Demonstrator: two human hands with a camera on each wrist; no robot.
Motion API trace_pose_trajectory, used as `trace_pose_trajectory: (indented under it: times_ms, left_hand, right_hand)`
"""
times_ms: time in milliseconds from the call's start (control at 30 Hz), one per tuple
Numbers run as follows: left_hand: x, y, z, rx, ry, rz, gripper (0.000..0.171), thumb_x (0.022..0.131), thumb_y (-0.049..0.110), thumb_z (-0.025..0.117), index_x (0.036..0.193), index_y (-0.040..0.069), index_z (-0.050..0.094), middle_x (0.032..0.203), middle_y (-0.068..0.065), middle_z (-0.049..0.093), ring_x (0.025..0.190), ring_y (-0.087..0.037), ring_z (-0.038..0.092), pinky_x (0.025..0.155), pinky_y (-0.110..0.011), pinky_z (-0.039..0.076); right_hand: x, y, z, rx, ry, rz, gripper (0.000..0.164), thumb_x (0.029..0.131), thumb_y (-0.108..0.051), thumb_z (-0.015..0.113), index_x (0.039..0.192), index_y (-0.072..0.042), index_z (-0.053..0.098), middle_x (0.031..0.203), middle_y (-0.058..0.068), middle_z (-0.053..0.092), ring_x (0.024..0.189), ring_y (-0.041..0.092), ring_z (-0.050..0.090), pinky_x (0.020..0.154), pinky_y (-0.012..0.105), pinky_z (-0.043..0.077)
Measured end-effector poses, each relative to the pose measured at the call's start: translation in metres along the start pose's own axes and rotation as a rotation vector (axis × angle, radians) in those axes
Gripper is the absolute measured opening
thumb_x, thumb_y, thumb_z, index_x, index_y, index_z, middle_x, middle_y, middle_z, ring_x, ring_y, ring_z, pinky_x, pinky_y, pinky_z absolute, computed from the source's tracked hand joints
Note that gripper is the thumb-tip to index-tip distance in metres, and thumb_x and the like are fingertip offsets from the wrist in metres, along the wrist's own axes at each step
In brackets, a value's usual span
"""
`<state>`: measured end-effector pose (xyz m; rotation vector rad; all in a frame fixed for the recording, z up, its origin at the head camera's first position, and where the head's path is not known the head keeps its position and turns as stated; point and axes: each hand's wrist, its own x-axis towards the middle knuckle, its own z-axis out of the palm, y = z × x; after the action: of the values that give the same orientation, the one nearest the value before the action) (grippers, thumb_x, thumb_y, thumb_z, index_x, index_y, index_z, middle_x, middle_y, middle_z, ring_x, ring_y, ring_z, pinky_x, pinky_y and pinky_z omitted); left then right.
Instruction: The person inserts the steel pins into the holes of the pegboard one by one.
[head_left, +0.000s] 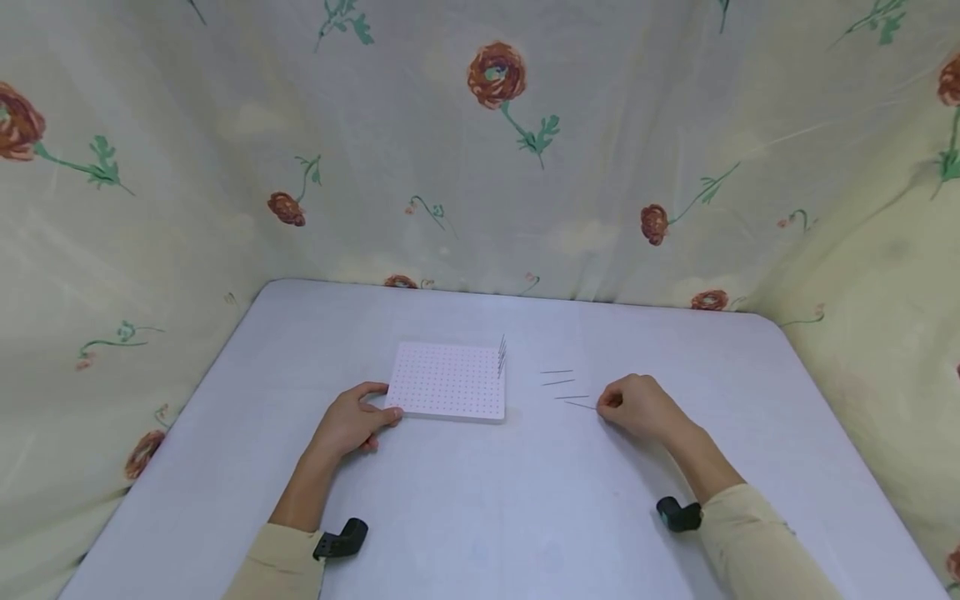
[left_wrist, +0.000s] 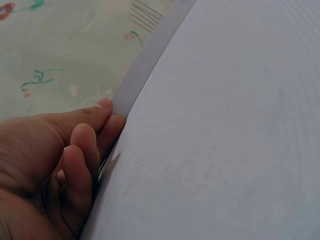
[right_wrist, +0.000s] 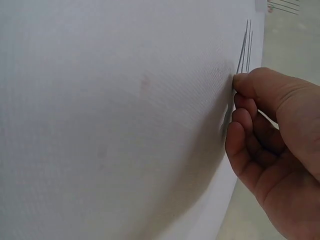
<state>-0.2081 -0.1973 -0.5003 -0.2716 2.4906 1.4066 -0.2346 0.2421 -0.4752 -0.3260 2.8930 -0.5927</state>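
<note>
Hanging beyond the white table point(head_left: 480, 508) and pegboard point(head_left: 444, 382) is flowered cloth point(head_left: 592, 108).

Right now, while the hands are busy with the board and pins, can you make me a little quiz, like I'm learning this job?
1. True or false: the left hand touches the left side of the white board.

2. Pick one: where on the white board are the standing pins?
A) along its left side
B) in its very middle
C) along its right side

3. What does the right hand pinch?

Key:
1. True.
2. C.
3. One end of a thin pin.
</note>
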Motion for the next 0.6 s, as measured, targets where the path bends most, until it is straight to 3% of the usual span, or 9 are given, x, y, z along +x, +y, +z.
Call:
trace_pose_trajectory:
  times_ms: [333, 600]
  left_hand:
    - [0.0003, 0.0004, -0.0007, -0.002, 0.003, 0.004, 0.063, 0.091, 0.025, 0.078, 0.147, 0.01, 0.051, 0.081, -0.003, 0.076, 0.041, -0.01, 0.05, 0.045, -0.022, 0.041]
    - [0.0007, 0.0004, 0.0003, -0.011, 0.0, -0.001, 0.064, 0.091, 0.024, 0.078, 0.147, 0.009, 0.05, 0.082, -0.003, 0.076, 0.042, -0.01, 0.05, 0.045, -0.022, 0.041]
  right_hand:
    - [0.0058, 0.0031, 0.0006, -0.023, -0.055, -0.071, 0.01, 0.088, -0.008, 0.066, 0.08, -0.012, 0.07, 0.07, -0.002, 0.061, 0.067, 0.013, 0.051, 0.066, 0.029, 0.043]
    - [0.0095, 0.0019, 0.003, -0.153, -0.084, -0.147, 0.011, 0.083, -0.01, 0.063, 0.074, -0.013, 0.06, 0.067, -0.003, 0.055, 0.065, 0.012, 0.048, 0.066, 0.029, 0.041]
